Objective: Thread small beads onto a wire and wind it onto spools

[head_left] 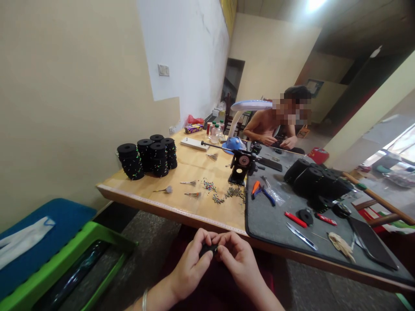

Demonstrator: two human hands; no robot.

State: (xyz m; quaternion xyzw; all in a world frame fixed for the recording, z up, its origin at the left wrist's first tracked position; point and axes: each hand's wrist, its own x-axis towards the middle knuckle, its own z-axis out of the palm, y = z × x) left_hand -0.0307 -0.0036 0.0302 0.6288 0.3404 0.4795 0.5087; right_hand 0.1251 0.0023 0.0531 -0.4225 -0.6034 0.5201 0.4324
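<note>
Just off the table's front edge, my left hand [191, 264] is closed round a small black foam spool [208, 249], mostly covered by the fingers. My right hand [239, 260] pinches at the spool's right side, thumb against fingertips. A tiny yellowish speck shows there; whatever thread or part lies in the pinch is too small to make out. Both hands touch each other at the fingertips. Beyond them on the wood lie coloured beads [209, 185] and a scatter of small metal pieces [235, 192].
Stacked black spools [130, 162] stand at the table's left; more spools [313, 179] sit on the grey mat [269, 220]. Pliers [267, 196], tweezers [301, 236] and a red cutter [295, 219] lie there. A black winding device [241, 166] and lamp [251, 105] stand mid-table. A person [259, 125] works opposite.
</note>
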